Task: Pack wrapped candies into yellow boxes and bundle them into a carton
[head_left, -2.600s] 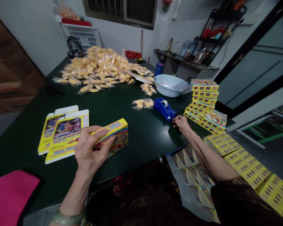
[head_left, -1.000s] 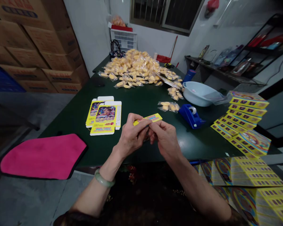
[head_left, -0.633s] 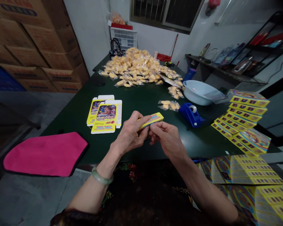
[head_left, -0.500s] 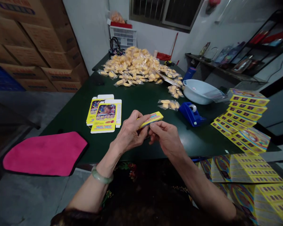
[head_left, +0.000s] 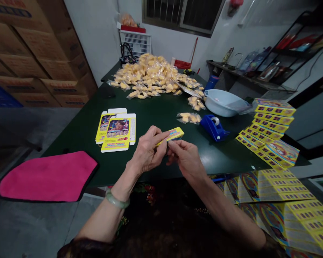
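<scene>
Near the table's front edge, my left hand [head_left: 148, 148] is wrapped round a small yellow box [head_left: 175, 133], which is held edge-up and tilted. My right hand [head_left: 185, 156] pinches the near side of that box with thumb and finger; its other fingers curl below. Left of my hands lie flat yellow cartons [head_left: 118, 133], partly overlapping. Beyond the box rest a few clear packets of yellow pieces [head_left: 188, 118], and a blue tape dispenser [head_left: 214, 128] stands to their right. The underside of the box is hidden by my fingers.
A large heap of yellow packets [head_left: 150, 73] covers the far table [head_left: 83, 123]. To the right are a pale blue basin [head_left: 224, 104] and stacked yellow boxes [head_left: 274, 120]. More cartons [head_left: 282, 200] stand lower right. A pink cloth piece [head_left: 48, 175] lies at the left edge.
The view has shifted slightly, so the table items sit a little further left. Both hands keep their hold on the box, which has turned slightly.
</scene>
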Demonstrator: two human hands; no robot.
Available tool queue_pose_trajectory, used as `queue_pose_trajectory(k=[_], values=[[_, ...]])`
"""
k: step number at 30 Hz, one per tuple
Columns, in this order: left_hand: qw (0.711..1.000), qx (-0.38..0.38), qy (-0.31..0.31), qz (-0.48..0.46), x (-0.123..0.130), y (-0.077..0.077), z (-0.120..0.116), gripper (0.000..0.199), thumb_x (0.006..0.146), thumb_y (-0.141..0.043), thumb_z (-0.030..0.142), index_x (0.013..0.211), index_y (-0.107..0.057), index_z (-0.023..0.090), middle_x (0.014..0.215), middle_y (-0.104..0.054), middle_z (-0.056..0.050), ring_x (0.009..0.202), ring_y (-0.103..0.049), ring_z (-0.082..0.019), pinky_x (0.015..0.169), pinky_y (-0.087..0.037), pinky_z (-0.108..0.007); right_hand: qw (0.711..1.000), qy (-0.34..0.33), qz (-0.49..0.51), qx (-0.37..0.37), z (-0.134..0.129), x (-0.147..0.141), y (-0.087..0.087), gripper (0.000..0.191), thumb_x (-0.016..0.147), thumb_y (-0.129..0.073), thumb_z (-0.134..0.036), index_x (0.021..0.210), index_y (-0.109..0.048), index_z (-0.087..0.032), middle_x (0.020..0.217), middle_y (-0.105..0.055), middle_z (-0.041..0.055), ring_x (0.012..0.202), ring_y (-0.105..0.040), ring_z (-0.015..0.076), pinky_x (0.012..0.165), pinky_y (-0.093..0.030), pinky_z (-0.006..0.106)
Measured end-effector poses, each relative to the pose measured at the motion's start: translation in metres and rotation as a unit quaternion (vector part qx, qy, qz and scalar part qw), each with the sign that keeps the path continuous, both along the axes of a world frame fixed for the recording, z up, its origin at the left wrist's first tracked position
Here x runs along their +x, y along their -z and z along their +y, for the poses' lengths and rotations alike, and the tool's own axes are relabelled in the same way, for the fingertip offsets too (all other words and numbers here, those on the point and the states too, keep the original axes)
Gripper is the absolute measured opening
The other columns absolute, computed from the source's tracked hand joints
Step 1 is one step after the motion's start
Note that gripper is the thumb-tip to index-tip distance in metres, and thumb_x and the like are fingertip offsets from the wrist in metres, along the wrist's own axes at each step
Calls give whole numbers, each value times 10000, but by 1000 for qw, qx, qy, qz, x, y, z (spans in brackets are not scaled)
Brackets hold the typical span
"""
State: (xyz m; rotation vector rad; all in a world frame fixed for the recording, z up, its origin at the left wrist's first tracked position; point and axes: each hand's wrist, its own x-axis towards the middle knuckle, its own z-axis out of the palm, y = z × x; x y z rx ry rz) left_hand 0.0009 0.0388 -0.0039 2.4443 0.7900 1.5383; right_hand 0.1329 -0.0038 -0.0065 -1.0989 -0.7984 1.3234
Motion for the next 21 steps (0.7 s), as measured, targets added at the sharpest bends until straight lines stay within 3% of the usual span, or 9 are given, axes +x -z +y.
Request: queue_pose_trajectory(k=[6,11,15,18,21], values=[[998,16,-54,-28,5,3,10,249,907,-484,232,993,-697,134,783,-553,-31,684,-558,-100,589,-474,-229,997,-60,8,-56,10,-1,37,475,518,-799,-529,476,-491,-169,416,-495,-64,319,-423,53,313,-429,205],[991,40,-101,-77,13,9,16,164,858,-618,284,890,-715,155,709,-535,1,612,-528,-79,525,-426,-199,994,-90,-5,-62,15,7,42,460,528,-802,-509,484,-508,-158,434,-522,-56,325,-425,44,302,-396,174],[990,28,-113,-75,13,13,14,139,832,-656,267,927,-684,170,783,-568,-7,682,-563,-98,596,-462,-222,991,-104,-15,-79,12,18,53,446,514,-808,-494,506,-523,-151,435,-528,-52,315,-416,48,285,-385,179],[988,11,-132,-76,11,20,12,262,791,-700,263,1019,-616,162,889,-589,-33,804,-587,-133,703,-490,-254,993,-94,-13,-71,6,27,61,422,539,-800,-475,543,-524,-156,451,-533,-60,333,-425,47,309,-401,176],[983,-13,-154,-99,8,33,11,566,724,-757,308,1209,-492,183,1013,-575,-54,904,-577,-166,790,-499,-296,995,-81,-8,-53,2,34,64,389,579,-780,-460,580,-533,-160,487,-551,-60,363,-453,49,345,-423,179]])
